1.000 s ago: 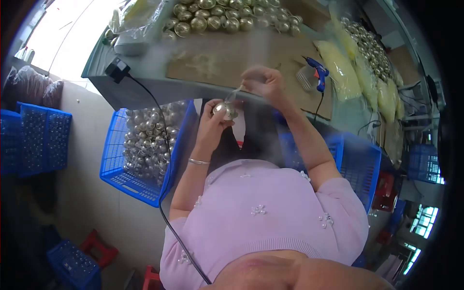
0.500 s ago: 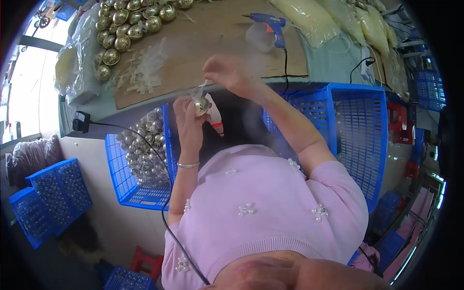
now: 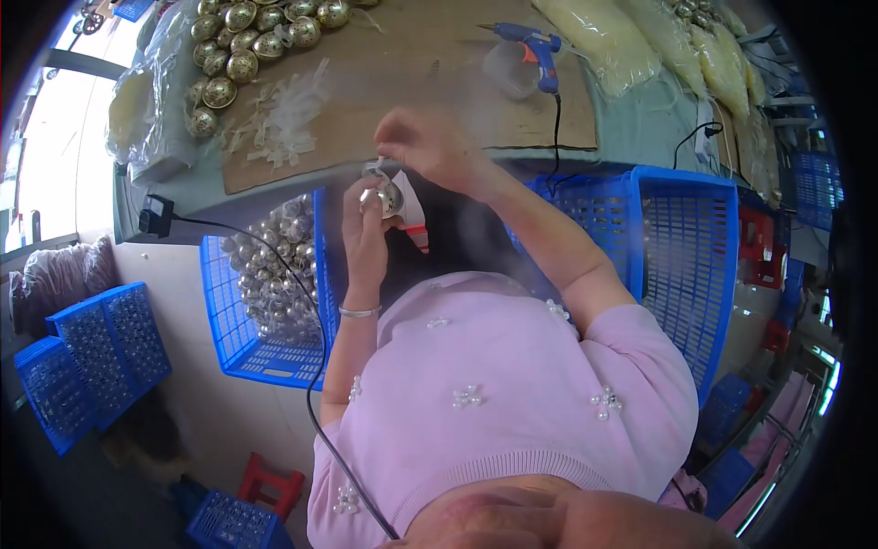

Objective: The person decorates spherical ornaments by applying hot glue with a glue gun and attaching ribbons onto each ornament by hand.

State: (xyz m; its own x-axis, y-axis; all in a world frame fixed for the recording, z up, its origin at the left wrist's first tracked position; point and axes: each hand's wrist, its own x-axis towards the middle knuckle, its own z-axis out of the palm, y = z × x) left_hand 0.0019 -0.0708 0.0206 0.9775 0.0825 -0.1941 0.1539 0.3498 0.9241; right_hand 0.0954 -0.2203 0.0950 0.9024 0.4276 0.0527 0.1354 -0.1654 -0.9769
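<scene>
My left hand (image 3: 362, 229) is closed around a shiny gold-silver ball ornament (image 3: 386, 196) just below the table's front edge. A short whitish ribbon (image 3: 373, 168) rises from the top of the ball. Above it, my right hand (image 3: 422, 146) has its fingers pinched at the ribbon's upper end; they are slightly blurred. A white card or paper with a red band (image 3: 413, 220) shows behind the ball, partly hidden by my left hand.
Several gold balls (image 3: 242, 66) and loose translucent ribbon strips (image 3: 291, 119) lie on the cardboard (image 3: 393, 64). A blue glue gun (image 3: 530, 46) rests at the back right, near filled plastic bags (image 3: 599, 41). Blue baskets (image 3: 265, 366) flank me; the left one holds balls. A cord (image 3: 315, 384) crosses my left arm.
The ball in my left hand has tilted and shifted slightly right. My right hand has moved slightly left, staying at the ribbon. The whole view has shifted a little.
</scene>
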